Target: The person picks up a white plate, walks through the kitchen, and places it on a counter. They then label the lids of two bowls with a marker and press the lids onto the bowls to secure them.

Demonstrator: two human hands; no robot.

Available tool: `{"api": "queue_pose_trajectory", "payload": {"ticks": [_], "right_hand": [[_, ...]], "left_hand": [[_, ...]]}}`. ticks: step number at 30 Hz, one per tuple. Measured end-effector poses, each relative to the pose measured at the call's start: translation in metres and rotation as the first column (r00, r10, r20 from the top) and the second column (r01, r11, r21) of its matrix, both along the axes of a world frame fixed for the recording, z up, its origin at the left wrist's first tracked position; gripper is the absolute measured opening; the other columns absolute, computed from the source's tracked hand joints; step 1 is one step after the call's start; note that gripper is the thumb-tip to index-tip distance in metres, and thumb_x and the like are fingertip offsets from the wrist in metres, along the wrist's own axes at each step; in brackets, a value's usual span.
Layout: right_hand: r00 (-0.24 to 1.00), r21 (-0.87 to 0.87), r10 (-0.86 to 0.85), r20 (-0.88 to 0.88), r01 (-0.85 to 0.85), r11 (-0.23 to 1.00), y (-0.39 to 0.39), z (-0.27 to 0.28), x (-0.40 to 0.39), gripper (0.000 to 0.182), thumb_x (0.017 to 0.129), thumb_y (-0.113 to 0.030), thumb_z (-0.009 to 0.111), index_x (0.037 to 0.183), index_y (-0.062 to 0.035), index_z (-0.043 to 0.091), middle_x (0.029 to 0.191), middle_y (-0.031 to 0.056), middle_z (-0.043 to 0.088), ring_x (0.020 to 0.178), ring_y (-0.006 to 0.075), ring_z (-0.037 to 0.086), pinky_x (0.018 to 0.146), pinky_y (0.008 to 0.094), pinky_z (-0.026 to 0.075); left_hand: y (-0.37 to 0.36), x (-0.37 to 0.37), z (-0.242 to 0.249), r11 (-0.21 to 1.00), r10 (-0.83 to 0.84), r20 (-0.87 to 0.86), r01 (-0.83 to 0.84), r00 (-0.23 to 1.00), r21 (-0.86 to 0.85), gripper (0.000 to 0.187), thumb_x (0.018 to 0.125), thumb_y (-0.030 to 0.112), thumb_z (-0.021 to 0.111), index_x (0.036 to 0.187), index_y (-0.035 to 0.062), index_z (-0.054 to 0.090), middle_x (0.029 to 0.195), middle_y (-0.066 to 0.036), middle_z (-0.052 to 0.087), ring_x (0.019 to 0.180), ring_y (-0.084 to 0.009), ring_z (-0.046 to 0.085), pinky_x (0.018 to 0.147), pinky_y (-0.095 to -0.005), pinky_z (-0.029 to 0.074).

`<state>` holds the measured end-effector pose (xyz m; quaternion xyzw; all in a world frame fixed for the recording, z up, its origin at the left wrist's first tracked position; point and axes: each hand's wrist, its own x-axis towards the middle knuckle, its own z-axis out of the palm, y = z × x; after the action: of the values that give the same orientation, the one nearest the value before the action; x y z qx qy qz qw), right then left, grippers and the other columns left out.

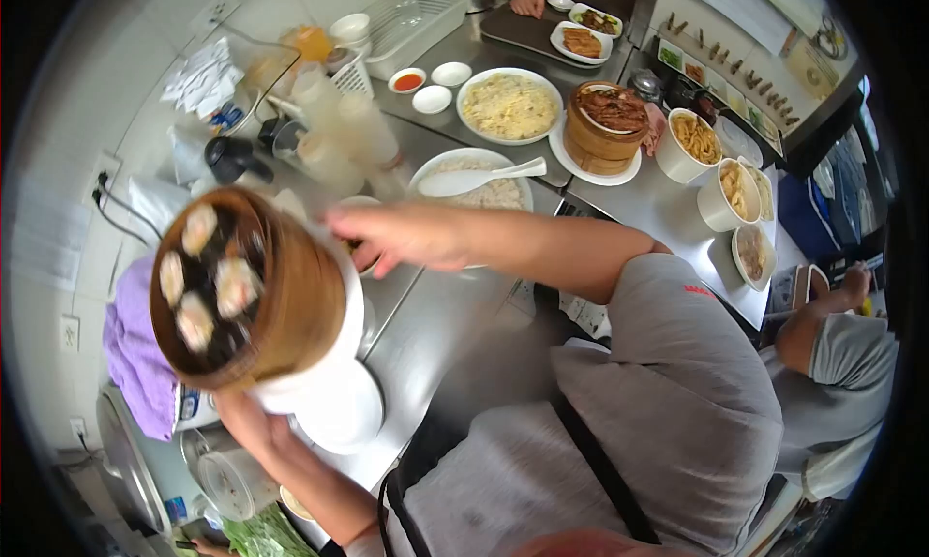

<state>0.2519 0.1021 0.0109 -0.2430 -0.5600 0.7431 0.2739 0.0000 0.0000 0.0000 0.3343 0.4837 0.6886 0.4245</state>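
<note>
A stack of bamboo steamers [305, 296] is held up, tilted toward me, with several shumai [235, 286] on a dark lining in the top one. Beneath it, my left hand [254, 417] grips the white plate [344, 325] under the stack, its fingers partly hidden. My right hand [402, 236], slightly blurred, reaches in past the far side of that plate with its fingers apart and nothing in them. A white spoon [484, 177] lies across a bowl of rice [474, 204] just beyond my right wrist.
White plates [363, 421] sit on the steel counter below the steamers. Behind are squeeze bottles [334, 121], a dish of yellow food [510, 105], another steamer [602, 131] with meat, and food tubs [689, 146]. A co-worker's hand [527, 3] rests on a tray; another person [832, 363] stands at right.
</note>
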Motion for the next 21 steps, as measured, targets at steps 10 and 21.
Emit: {"api": "queue_pose_trajectory", "payload": {"ticks": [10, 21], "right_hand": [[0.834, -0.304, -0.183, 0.52, 0.381, 0.873, -0.014, -0.142, 0.29, 0.034, 0.082, -0.033, 0.044, 0.096, -0.0035, 0.053, 0.08, 0.0094, 0.059, 0.07, 0.0163, 0.058, 0.06, 0.0277, 0.046], [0.739, -0.748, -0.672, 0.048, 0.473, 0.466, -0.007, -0.25, 0.342, 0.031, 0.083, -0.014, 0.044, 0.108, 0.0004, 0.033, 0.097, 0.0199, 0.053, 0.09, 0.0322, 0.054, 0.077, 0.0435, 0.044]], "left_hand": [[0.315, 0.208, -0.021, 0.953, -0.291, 0.177, 0.269, 0.94, 0.138, 0.042, 0.066, -0.007, 0.037, 0.106, 0.0013, 0.042, 0.1, -0.015, 0.049, 0.087, -0.0281, 0.052, 0.077, -0.0416, 0.045], [0.443, 0.398, -0.018, 0.981, -0.183, 0.255, 0.157, 0.949, 0.118, 0.044, 0.069, -0.004, 0.036, 0.112, 0.0059, 0.031, 0.101, -0.012, 0.046, 0.087, -0.0241, 0.051, 0.063, -0.0374, 0.048]]}}
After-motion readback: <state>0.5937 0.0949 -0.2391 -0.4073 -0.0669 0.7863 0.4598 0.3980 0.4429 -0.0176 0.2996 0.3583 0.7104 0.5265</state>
